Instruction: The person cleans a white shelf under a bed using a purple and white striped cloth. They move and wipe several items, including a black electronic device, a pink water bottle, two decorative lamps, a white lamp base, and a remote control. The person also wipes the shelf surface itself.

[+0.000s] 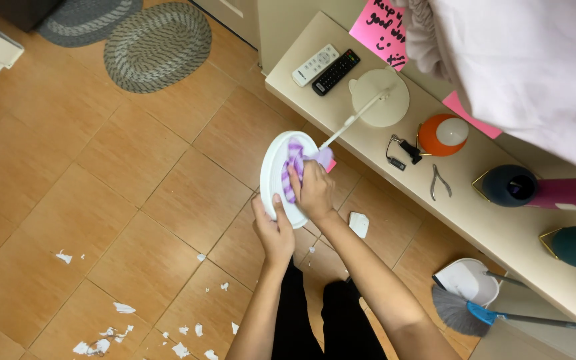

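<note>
Looking straight down: the left hand point(273, 230) grips the lower rim of a white oval lamp head point(287, 175), thumb laid up along its near edge, fingers curled behind and out of sight. The head hangs out over the tiled floor point(135, 173), just off the front edge of the shelf point(501, 220), its long axis running from near the person up and slightly right, face turned toward the camera. From its top a thin white stem point(355, 119) slants up and right to a round white base point(383, 99) standing on the shelf. The right hand point(315, 190) is bunched, fingers pressed together on a purple striped cloth point(295, 163), which lies flat against the lamp's face, a corner of it poking out to the right. On the shelf: two remotes point(326, 67), one white and one black, an orange-and-white globe point(443, 135), pliers point(440, 181), two dark round pots point(509, 185) further right. White scraps point(121, 313) litter the floor at lower left. A dustpan point(467, 280) and brush point(465, 313) rest beside the right forearm, under the shelf.
</note>
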